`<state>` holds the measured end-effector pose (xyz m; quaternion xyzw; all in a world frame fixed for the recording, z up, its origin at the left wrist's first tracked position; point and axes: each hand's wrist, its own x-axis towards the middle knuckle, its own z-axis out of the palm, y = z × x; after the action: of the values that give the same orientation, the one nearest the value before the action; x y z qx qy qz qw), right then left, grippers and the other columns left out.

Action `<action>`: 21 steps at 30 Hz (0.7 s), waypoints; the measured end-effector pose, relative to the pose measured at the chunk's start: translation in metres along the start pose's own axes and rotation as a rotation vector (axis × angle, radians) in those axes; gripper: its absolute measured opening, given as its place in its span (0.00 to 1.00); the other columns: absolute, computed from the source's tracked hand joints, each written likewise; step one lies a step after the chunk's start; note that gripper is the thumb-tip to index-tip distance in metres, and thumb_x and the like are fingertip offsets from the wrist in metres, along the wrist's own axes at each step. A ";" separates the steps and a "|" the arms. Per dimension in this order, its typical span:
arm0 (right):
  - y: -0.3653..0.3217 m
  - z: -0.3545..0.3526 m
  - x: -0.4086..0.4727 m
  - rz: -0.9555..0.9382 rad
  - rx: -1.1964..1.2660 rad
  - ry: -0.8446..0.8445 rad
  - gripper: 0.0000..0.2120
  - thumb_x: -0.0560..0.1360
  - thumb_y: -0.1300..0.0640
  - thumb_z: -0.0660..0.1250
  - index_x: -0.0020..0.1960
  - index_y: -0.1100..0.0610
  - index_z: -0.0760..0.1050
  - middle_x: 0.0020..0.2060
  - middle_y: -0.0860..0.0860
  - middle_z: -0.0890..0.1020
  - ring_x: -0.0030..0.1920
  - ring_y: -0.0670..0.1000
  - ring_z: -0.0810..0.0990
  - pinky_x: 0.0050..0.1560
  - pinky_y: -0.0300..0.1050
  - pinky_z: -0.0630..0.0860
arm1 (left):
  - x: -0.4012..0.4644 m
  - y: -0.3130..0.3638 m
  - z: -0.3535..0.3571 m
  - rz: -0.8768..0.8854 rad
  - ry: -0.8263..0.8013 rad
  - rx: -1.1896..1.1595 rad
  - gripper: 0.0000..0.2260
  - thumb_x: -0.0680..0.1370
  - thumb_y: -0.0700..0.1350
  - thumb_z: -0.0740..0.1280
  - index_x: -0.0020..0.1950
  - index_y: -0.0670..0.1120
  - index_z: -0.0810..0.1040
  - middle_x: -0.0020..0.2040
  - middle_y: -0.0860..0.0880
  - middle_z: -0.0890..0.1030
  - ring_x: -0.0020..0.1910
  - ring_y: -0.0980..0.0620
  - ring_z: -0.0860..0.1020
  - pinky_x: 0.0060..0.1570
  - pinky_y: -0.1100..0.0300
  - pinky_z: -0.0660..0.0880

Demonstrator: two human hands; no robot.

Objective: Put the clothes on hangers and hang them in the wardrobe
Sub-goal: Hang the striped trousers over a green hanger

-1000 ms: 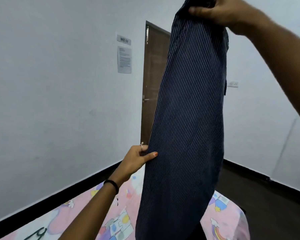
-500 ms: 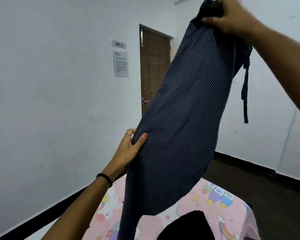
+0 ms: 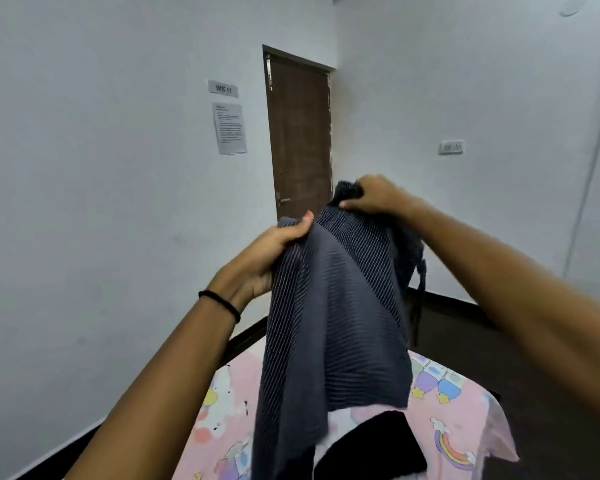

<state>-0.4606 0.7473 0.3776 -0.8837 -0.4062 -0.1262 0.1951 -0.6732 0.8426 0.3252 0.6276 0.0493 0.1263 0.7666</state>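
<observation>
pink cartoon bedsheet (image 3: 465, 420), white walls (image 3: 84, 202), brown door (image 3: 300, 140), dark floor (image 3: 482, 341)

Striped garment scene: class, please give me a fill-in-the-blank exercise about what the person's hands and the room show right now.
1. Both hands grip a dark garment patterned with thin ____.
2. The left hand wears a black ____ at the wrist.
3. The sign on the wall reads WS ____.
4. The right hand holds the garment ____ than the left hand does.

Missing words: stripes; band; 11; higher
</observation>
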 end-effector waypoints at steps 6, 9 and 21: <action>0.024 0.030 -0.091 0.069 0.453 0.186 0.18 0.79 0.45 0.63 0.56 0.58 0.78 0.49 0.55 0.82 0.51 0.55 0.80 0.53 0.48 0.75 | 0.009 0.015 -0.011 0.031 0.034 -0.084 0.15 0.78 0.51 0.64 0.46 0.39 0.81 0.42 0.43 0.83 0.39 0.49 0.82 0.42 0.58 0.80; 0.041 0.056 -0.159 0.196 0.773 0.302 0.20 0.80 0.44 0.60 0.41 0.58 0.79 0.36 0.54 0.82 0.37 0.51 0.80 0.46 0.53 0.77 | 0.014 0.003 -0.004 -0.028 0.042 -0.066 0.16 0.80 0.50 0.62 0.51 0.37 0.80 0.42 0.43 0.83 0.37 0.49 0.82 0.39 0.59 0.81; 0.033 0.141 -0.240 0.227 1.115 -0.369 0.47 0.62 0.19 0.46 0.69 0.46 0.68 0.65 0.41 0.73 0.64 0.43 0.73 0.69 0.46 0.67 | 0.019 -0.012 -0.009 -0.165 0.276 -0.035 0.14 0.82 0.45 0.59 0.47 0.36 0.77 0.41 0.42 0.80 0.39 0.48 0.78 0.47 0.56 0.79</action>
<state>-0.5794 0.6301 0.1522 -0.6933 -0.3414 0.2832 0.5679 -0.6554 0.8537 0.3137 0.5847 0.2035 0.1487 0.7711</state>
